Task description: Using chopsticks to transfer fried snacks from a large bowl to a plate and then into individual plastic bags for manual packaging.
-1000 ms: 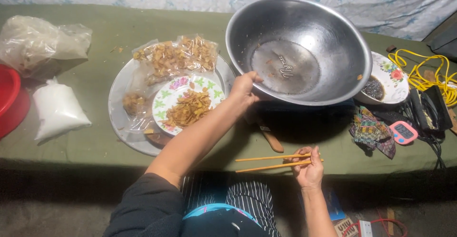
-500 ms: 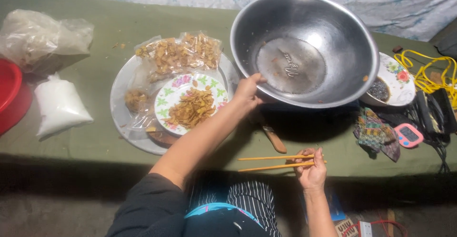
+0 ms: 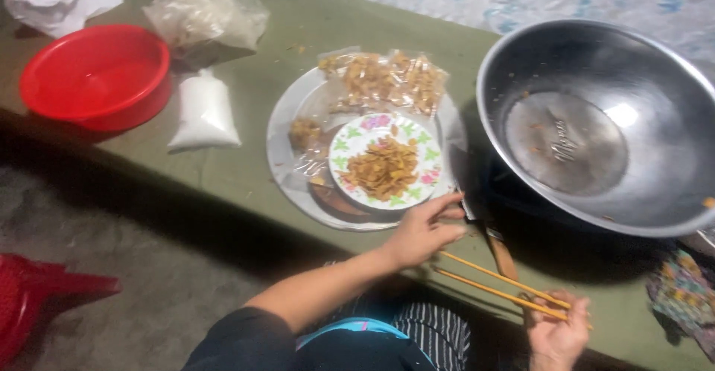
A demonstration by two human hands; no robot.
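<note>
Right hand with fingers closed on two long chopsticks low over the green worktop, left hand loose and empty by the flowered plate of fried snacks, big steel bowl nearly empty.

Round metal tray on green desk, floral plate of fried snacks on it, clear snack bags behind plate. Big steel basin right of tray; red plastic bowl and white powder bag left.
</note>
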